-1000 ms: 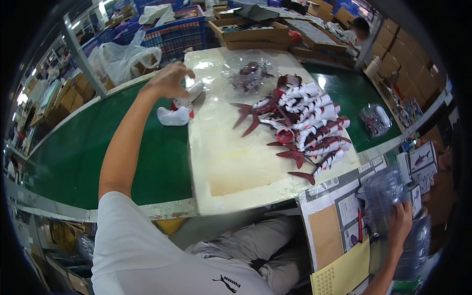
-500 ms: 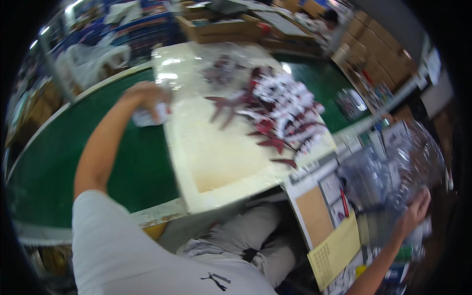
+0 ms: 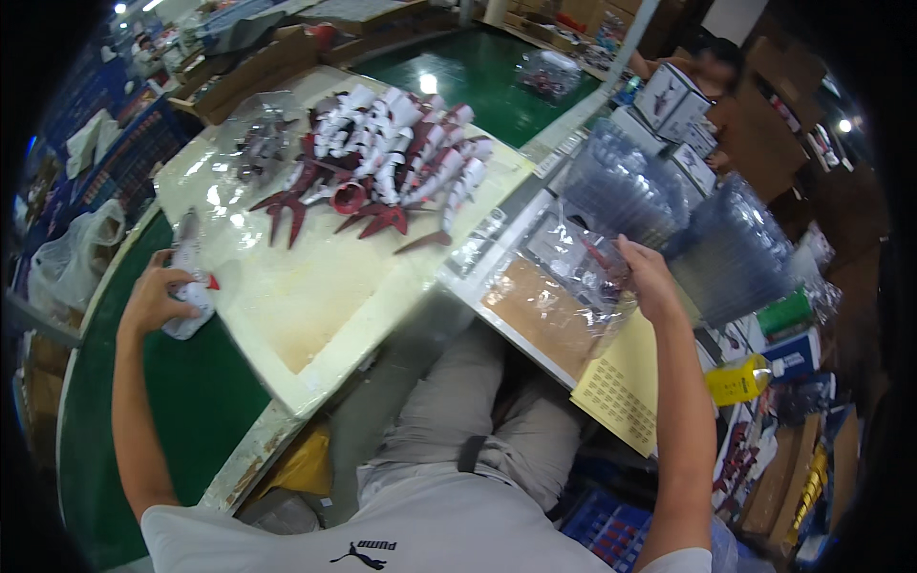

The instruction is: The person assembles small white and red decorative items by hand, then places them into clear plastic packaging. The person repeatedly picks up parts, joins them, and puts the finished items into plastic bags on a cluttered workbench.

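At the left edge of a cream board (image 3: 272, 325), my left hand (image 3: 158, 298) is closed around a white-and-grey toy piece with a red tip (image 3: 196, 296). The piece hangs partly over the green surface. My right hand (image 3: 651, 277) pinches the edge of a clear plastic bag (image 3: 583, 272), spread above a brown panel (image 3: 540, 306) and a yellow label sheet (image 3: 621, 392). A heap of white and dark-red segmented toy pieces (image 3: 387, 143), some with forked tails, lies on the far part of the board. A clear bag of dark-red parts (image 3: 263, 138) lies beside the heap.
Stacks of clear plastic trays (image 3: 731, 253) stand right of my right hand, with printed boxes (image 3: 669, 100) behind them. A yellow bottle (image 3: 740, 380) lies nearer. Across the green conveyor (image 3: 449, 72) sits another bag of parts (image 3: 549, 74). A person (image 3: 712, 72) is at the far right.
The view has turned to the right. My right hand has come from the plastic packaging at the right toward the brown panel, now with a clear bag. My left hand still holds the white piece.
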{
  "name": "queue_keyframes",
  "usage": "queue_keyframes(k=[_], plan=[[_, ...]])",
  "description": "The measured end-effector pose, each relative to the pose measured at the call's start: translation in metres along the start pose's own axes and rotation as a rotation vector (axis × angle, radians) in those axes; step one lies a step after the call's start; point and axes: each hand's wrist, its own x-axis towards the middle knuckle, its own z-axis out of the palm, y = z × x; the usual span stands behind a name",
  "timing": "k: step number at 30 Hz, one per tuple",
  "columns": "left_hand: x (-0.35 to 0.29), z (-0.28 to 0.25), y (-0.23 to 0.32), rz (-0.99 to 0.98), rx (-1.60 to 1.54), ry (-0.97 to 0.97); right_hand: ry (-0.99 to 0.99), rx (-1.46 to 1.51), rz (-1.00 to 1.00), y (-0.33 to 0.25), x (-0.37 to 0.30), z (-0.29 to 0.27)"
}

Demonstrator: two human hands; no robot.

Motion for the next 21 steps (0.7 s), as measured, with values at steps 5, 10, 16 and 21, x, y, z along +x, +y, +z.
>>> queue_keyframes(k=[5,10,16,21], plan=[[0.009,0.008,0.006,0.019,-0.228,0.014,0.209,-0.261,-0.375,0.0,-0.002,0.011],[0.018,0.044,0.045,0.097,-0.369,0.19,0.205,-0.335,-0.473,-0.006,-0.046,0.007],[0.016,0.07,0.088,-0.21,-0.716,0.551,0.241,-0.277,-0.451,0.003,-0.112,-0.034],[0.041,0.043,0.067,-0.471,-0.69,0.419,0.362,-0.232,-0.402,0.016,-0.149,-0.077]])
